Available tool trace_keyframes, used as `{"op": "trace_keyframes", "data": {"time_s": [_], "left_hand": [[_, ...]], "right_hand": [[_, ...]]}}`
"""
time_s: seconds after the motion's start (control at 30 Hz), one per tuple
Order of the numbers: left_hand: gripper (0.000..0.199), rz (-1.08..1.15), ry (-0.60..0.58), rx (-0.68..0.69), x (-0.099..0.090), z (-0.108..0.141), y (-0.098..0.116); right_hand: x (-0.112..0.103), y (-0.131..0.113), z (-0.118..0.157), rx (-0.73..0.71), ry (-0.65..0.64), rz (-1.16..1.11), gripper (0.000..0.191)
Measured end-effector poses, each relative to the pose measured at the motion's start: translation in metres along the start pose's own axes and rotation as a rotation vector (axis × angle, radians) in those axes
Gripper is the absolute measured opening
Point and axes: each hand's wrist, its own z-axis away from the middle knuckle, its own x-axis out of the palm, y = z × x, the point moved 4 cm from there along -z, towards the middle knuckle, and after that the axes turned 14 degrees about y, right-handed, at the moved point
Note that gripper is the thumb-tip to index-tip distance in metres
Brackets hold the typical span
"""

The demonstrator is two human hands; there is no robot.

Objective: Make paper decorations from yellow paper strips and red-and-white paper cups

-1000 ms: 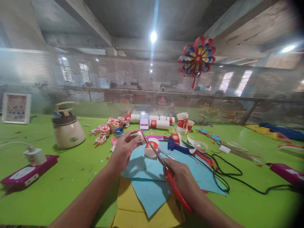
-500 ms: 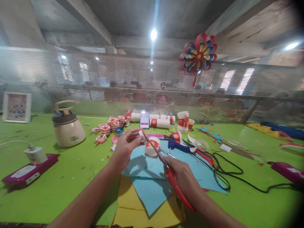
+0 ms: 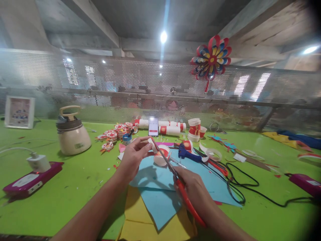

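Between its thumb and fingers, my left hand (image 3: 135, 154) pinches a small white and red paper piece (image 3: 152, 145). The blades of red-handled scissors (image 3: 187, 203) reach that piece, and my right hand (image 3: 192, 184) is closed round the handles. Just beyond the blades, a cut red and white paper cup (image 3: 161, 156) lies above light blue sheets (image 3: 160, 201). Yellow sheets (image 3: 140, 229) stick out beneath the blue ones. To the right of the cup rests a blue glue gun (image 3: 189, 154).
A jug (image 3: 74, 135) and a purple power strip (image 3: 32, 180) stand on the left. Stacked cups (image 3: 194, 129) and a phone (image 3: 153, 127) are at the back. Black cable (image 3: 248, 185) loops on the right, near red-handled pliers (image 3: 218, 166).
The view has shifted slightly, so the scene sits a little further right. Both hands keep nearly the same pose, with the paper piece still at the scissor blades.
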Motion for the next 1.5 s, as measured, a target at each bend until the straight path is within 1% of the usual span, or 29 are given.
{"op": "trace_keyframes", "data": {"time_s": [0.23, 0.43, 0.63, 0.73, 0.8, 0.9, 1.03, 1.3, 1.5], "left_hand": [[0.029, 0.022, -0.029, -0.02, -0.0001, 0.0006, -0.0019], [0.028, 0.046, -0.021, -0.045, -0.0002, 0.0002, -0.0034], [0.028, 0.057, -0.022, -0.059, -0.0016, -0.0006, -0.0029], [0.03, 0.044, -0.02, -0.056, -0.0018, -0.0005, -0.0023], [0.031, 0.028, -0.005, -0.044, -0.0022, -0.0006, -0.0019], [0.03, -0.009, 0.019, -0.014, -0.0025, -0.0012, -0.0019], [0.031, -0.034, 0.041, 0.017, -0.0023, -0.0015, -0.0023], [0.031, -0.043, 0.04, 0.047, -0.0034, -0.0014, -0.0042], [0.031, -0.114, 0.042, 0.098, -0.0061, -0.0055, -0.0069]], "right_hand": [[0.0012, 0.0028, 0.0021, 0.029, -0.02, -0.071, 0.03], [0.0023, 0.0021, 0.0023, 0.046, -0.022, -0.075, 0.034], [0.0002, 0.0039, 0.0004, -0.01, -0.052, -0.131, 0.025], [-0.0007, 0.0046, -0.0006, -0.023, -0.067, -0.154, 0.03], [-0.0002, 0.0048, -0.0009, -0.009, -0.075, -0.155, 0.031], [0.0019, 0.0059, -0.0004, 0.011, -0.074, -0.138, 0.027], [0.0048, 0.0085, 0.0021, -0.003, -0.051, -0.12, 0.024], [0.004, 0.0044, 0.0037, 0.028, -0.042, -0.145, 0.021], [0.006, 0.0041, 0.0009, 0.033, -0.048, -0.14, 0.018]]}}
